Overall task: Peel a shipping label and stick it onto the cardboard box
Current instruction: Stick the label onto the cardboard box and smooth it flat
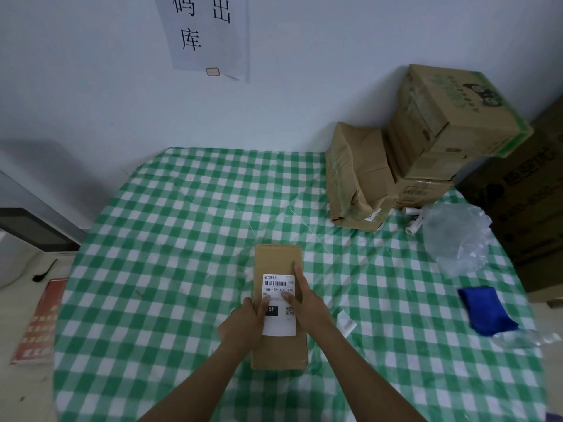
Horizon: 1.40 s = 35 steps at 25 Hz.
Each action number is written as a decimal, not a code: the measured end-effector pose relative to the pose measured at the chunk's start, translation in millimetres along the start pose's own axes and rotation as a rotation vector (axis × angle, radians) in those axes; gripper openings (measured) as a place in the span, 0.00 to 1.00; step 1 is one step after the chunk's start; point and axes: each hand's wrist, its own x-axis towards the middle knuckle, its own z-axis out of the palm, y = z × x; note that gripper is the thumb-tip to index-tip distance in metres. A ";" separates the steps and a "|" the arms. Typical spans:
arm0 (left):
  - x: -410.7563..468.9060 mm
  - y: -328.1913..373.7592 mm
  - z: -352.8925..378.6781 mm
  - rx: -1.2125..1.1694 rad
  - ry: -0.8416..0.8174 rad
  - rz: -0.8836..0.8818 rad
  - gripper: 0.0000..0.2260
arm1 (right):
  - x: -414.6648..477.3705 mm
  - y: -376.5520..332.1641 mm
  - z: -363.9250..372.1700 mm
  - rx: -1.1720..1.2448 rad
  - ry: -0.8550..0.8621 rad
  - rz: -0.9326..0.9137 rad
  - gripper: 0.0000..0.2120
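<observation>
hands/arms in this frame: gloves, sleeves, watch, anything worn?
Nothing worn that shows. The left hand and the right hand are both bare, no gloves. Both forearms are uncovered from wrist to the bottom edge of the frame, so no sleeves are in view. No watch, wristband or ring can be seen, and no markings or tape.

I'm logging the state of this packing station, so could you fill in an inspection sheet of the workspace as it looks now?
Surface: green checked tablecloth, creased.
Job's things: shipping label lies flat on the small cardboard box.
Clutter: stacked boxes, clear plastic bag, blue cloth, white paper strip.
Hands: left hand and right hand both press the label with open fingers.
Cables: nothing seen.
Surroundings: white wall with paper sign; red sign at left.
</observation>
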 end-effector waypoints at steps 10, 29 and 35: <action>1.6 -1.6 -1.9 -0.068 -0.025 0.035 0.26 | -1.2 4.5 -8.8 0.025 -0.020 -0.013 0.26; -11.7 5.2 7.8 0.085 0.059 -0.058 0.26 | -23.6 -7.6 32.8 -0.180 0.218 0.124 0.35; -10.6 1.1 7.5 -0.003 0.042 -0.047 0.26 | -21.7 7.6 20.2 -0.162 0.181 0.045 0.26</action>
